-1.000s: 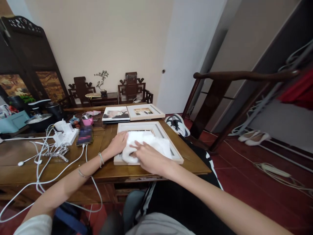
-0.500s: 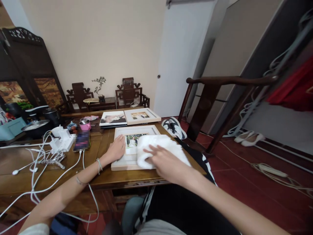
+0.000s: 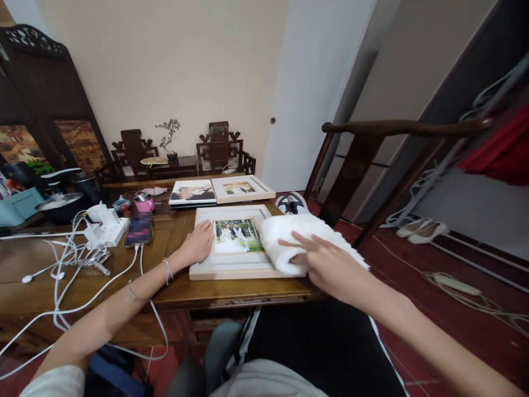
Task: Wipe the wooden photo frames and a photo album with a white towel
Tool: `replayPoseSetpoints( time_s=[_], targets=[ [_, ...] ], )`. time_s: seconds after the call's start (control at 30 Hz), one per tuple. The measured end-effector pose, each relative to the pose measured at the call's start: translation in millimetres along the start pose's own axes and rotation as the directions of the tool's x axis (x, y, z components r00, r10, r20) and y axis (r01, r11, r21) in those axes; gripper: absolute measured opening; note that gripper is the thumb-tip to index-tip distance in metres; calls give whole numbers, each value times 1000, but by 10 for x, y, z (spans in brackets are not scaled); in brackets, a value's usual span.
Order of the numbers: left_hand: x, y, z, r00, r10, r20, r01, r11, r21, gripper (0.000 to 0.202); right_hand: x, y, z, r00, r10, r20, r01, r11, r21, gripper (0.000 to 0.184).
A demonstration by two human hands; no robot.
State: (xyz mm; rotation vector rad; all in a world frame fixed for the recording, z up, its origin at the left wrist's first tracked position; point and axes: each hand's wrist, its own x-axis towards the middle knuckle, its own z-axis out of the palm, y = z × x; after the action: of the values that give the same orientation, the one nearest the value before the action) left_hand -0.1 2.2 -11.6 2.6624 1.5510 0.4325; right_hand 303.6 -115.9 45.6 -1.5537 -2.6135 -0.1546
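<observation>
A light wooden picture frame [image 3: 231, 273] with a white mat lies flat near the front edge of the wooden table [image 3: 173, 292]. In its middle shows a photo [image 3: 235, 236] of two people outdoors. My left hand [image 3: 199, 242] rests on the frame's left side, fingers stretched out and holding nothing. At the frame's right side my right hand [image 3: 322, 256] grips a fluffy white cloth [image 3: 308, 231], which covers that side and hangs past the table's edge. Part of the right hand's grip is hidden in the cloth's folds.
Behind lie another picture frame [image 3: 248, 194] and a stack with a photo cover [image 3: 192, 193]. To the left are a phone [image 3: 139, 229], a power strip [image 3: 109, 226], tangled white cables, a pink cup [image 3: 144, 202] and a pot [image 3: 61, 204]. A wooden chair [image 3: 351, 171] stands right.
My right hand has moved the white cloth rightward across the frame, so the whole photo now shows. The left hand stays on the frame's left side. The view has shifted slightly.
</observation>
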Motion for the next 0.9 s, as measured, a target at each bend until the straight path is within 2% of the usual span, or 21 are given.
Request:
replayPoseSetpoints(
  time_s=[0.13, 0.37, 0.53, 0.63, 0.7, 0.8, 0.83, 0.9],
  targets=[
    [-10, 10, -11, 1000, 15, 3, -15, 1000, 9, 46, 204, 274, 106, 999, -16, -35, 16, 1000, -1, 48],
    [-27, -17, 11, 999, 23, -23, -24, 999, -42, 46, 1003, 547, 286, 995, 75, -73, -73, 997, 23, 55],
    [-40, 6, 19, 997, 19, -75, -24, 998, -65, 43, 1367, 744, 160, 996, 73, -53, -64, 987, 147, 55],
    [-52, 47, -19, 998, 8, -58, -11, 998, -60, 45, 1562, 575, 21, 985, 83, -154, -58, 986, 158, 54],
    [-57, 72, -51, 999, -12, -40, 10, 998, -65, 44, 1696, 292, -10, 977, -71, -202, 94, 990, 108, 58],
    [-60, 92, -77, 999, -28, -30, 26, 997, -67, 40, 1880, -194, 54, 915, -371, -161, 375, 927, -3, 63],
    [-59, 93, -76, 999, -32, -30, 30, 998, -63, 38, 1931, -316, 91, 899, -419, -126, 419, 907, -32, 63],
    [-56, 82, -61, 999, -26, -34, 24, 998, -55, 37, 2003, -442, 155, 899, -435, -57, 432, 900, -57, 60]
  ],
)
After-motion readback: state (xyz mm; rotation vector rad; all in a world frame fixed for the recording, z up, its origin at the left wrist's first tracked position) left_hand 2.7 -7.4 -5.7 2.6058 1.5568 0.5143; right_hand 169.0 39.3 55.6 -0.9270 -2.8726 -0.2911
